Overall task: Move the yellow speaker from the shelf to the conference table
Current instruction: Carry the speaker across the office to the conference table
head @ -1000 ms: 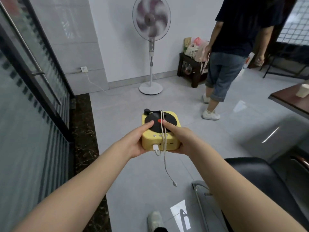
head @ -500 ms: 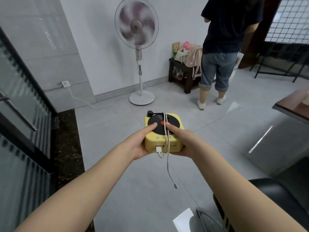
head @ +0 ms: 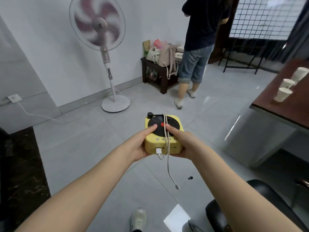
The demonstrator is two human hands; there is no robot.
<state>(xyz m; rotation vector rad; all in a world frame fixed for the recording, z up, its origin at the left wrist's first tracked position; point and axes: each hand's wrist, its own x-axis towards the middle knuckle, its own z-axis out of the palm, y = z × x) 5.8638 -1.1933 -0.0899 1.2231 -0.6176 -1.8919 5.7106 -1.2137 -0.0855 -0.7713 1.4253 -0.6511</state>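
Both hands out in front of me, and the yellow speaker (head: 163,144) sits clamped between them, held up over the grey floor tiles. My left hand (head: 139,144) wraps its left side, thumb lying across the black record-like disc (head: 160,126) on top; my right hand (head: 185,144) grips the right side, thumb on that same disc, just beside the red centre spot. Between my two thumbs runs the white cable (head: 168,158), looped over the top of the speaker, plugged in at the face nearest me, its loose end dangling below my right wrist. Beyond my left hand, well away, a standing fan (head: 98,27) turns by the white wall, its cord trailing to a wall socket (head: 14,98) far off to the left. Past my right hand another person (head: 199,52) stands facing away, beside a dark side table (head: 155,74) piled with bags. Off to the right of my right hand is the corner of the conference table (head: 282,104), three paper cups (head: 282,94) on it, well apart from the speaker. Below my right forearm, a black chair (head: 260,205); under my arms, my own shoe (head: 138,219) on the tiles
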